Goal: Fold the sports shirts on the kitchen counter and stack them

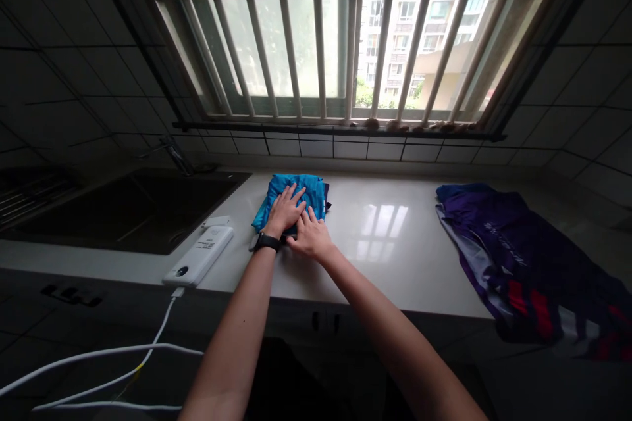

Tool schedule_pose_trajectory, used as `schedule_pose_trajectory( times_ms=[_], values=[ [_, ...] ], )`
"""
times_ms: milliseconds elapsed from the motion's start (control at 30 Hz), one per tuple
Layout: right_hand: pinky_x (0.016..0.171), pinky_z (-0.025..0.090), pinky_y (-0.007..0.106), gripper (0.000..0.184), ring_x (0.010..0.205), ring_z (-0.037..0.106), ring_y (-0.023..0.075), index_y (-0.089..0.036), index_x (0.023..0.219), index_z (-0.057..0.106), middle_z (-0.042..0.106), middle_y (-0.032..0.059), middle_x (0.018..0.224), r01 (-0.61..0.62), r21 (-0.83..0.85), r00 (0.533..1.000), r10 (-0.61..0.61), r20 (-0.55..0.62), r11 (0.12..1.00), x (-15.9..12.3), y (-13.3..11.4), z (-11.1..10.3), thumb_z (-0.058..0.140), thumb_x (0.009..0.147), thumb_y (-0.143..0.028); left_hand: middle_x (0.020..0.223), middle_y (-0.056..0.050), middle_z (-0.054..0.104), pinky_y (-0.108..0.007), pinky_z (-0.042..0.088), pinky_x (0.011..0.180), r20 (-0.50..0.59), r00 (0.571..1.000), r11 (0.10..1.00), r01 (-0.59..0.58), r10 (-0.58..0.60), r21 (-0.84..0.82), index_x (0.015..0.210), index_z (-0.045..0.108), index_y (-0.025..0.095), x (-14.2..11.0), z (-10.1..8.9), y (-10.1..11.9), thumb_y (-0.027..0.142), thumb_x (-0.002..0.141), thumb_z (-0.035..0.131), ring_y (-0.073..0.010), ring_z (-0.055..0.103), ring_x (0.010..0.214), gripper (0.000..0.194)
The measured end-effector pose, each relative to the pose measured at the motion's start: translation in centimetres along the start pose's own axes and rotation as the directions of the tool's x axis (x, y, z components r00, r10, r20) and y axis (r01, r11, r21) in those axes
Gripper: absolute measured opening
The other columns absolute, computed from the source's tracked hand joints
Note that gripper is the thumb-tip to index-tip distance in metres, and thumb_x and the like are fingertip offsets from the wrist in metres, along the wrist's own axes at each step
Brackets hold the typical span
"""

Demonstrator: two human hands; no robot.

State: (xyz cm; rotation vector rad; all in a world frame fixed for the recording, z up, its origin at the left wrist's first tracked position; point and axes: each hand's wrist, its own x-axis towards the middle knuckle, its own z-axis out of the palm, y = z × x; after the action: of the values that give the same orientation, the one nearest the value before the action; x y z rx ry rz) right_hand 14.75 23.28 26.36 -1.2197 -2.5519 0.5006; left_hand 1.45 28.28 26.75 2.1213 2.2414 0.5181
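A folded bright blue garment (296,181) lies on the white countertop, with a bit of dark purple cloth showing at its right edge. My left hand (286,209) rests flat on top of it, fingers spread; a black watch (267,241) is on that wrist. Beside it, my right hand (311,234) presses on the garment's front right part, its fingers stretched out and the thumb pointing left. The near edge of the fold is partly hidden under both hands.
At the left is a dark sink (148,204) with a tap (176,154). A white power bank (202,255) with a white cable (162,329) lies near the counter's front edge. A purple garment (523,243) hangs over that edge at right. A barred window (336,46) is behind.
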Motion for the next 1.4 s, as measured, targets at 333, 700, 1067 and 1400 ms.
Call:
schedule_pose_trajectory(
  times_ms=[333,700,1067,1400],
  values=[
    [0.127,0.031,0.048,0.059,0.156,0.033,0.032,-0.015,0.155,0.051,0.041,0.0143,0.166,0.17,0.216,0.973,-0.198,0.117,0.962,-1.7,3.5,-3.1,0.056,0.098,-0.032,0.173,-0.008,0.028,-0.046,0.023,0.13,-0.076,0.991,0.991,0.116,-0.112,0.06,0.161,0.043,0.023,-1.0,0.6,0.7,0.033,0.104,0.037,-0.0268,0.023,0.161,0.058],
    [0.113,0.046,0.045,0.038,0.13,0.062,0.0282,-0.022,0.133,0.067,0.066,0.0124,0.139,-0.103,0.103,0.937,0.131,-0.323,0.989,-21.3,15.9,-12.4,0.052,0.101,-0.035,0.17,-0.017,0.033,-0.058,0.027,0.126,-0.033,0.982,0.982,0.185,-0.186,-0.029,0.154,0.051,0.015,-1.4,-1.0,1.3,0.043,0.098,0.051,-0.0422,0.027,0.157,0.062],
    [0.088,0.05,0.037,0.03,0.107,0.068,0.031,-0.015,0.111,0.075,0.071,0.0193,0.12,-0.751,-0.266,0.657,0.65,-0.381,0.604,-29.8,28.5,-16.8,0.059,0.094,-0.034,0.133,-0.017,0.068,-0.048,0.03,0.125,-0.147,0.925,0.937,-0.343,0.35,0.067,0.127,0.066,0.013,-4.2,2.7,13.7,0.019,0.094,0.049,-0.0291,0.061,0.128,0.037],
    [0.08,0.05,0.039,0.014,0.09,0.067,0.0296,-0.022,0.09,0.061,0.071,0.0129,0.089,-0.627,0.198,0.363,0.507,-0.781,0.754,-24.3,26.4,-23.6,0.05,0.091,-0.03,0.118,-0.014,0.074,-0.053,0.033,0.124,-0.176,0.838,0.855,-0.517,0.517,0.046,0.12,0.068,0.016,-4.9,4.9,12.6,0.01,0.09,0.05,-0.0283,0.067,0.116,0.036]
  ],
)
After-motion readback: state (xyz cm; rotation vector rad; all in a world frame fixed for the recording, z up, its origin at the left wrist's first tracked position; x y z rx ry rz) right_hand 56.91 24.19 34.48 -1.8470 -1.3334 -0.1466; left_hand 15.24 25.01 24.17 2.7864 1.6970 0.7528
